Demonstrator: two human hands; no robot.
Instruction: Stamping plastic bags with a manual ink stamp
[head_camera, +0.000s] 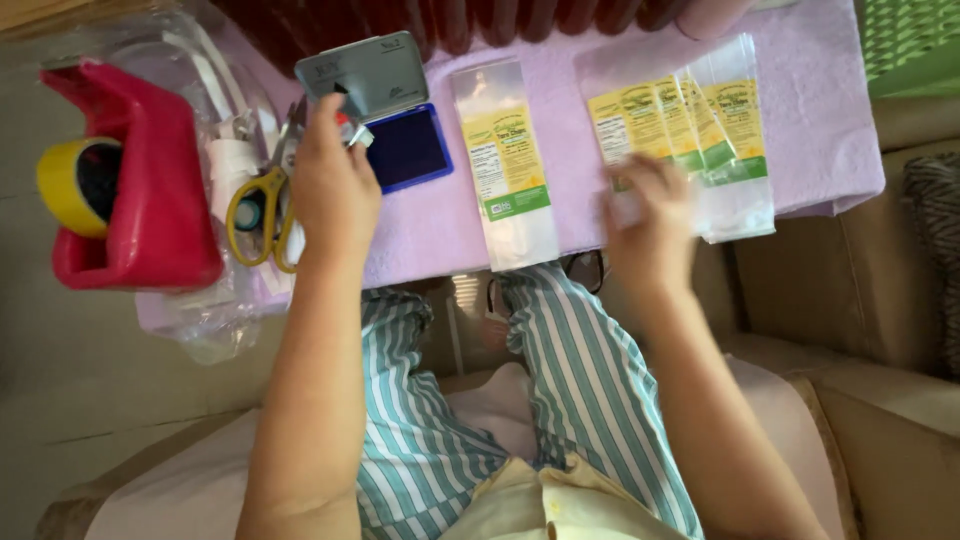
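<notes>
Head view, looking down over the person's lap. The table (620, 215), draped in a lilac cloth, spans the upper part of the view; below it lie the person's knees in teal-and-white striped trousers (590, 390), with a beige sofa seat (880, 300) to the right. At the table's left end stands a red tape dispenser (150, 200) carrying a yellow tape roll (65, 185), partly resting on crumpled clear plastic film (205, 325). Just right of it lie yellow-handled scissors (262, 215). An open ink pad (405, 148), blue-faced with its grey lid (365, 72) tilted up behind it, sits near the table's middle. To its right a single clear bag (505, 165) with a yellow-and-green label lies flat and apart. Further right, a fanned stack of bags (710, 130) of the same kind overlaps edge over edge. The left hand (335, 185) is closed around a small stamp (352, 130), red and white at its visible tip, held just beside the ink pad's near-left corner and touching neither pad nor bag so far as can be seen. The right hand (650, 220), motion-blurred, rests with fingers curled on the lower left edge of the fanned stack of bags; whether it pinches a bag cannot be told.
</notes>
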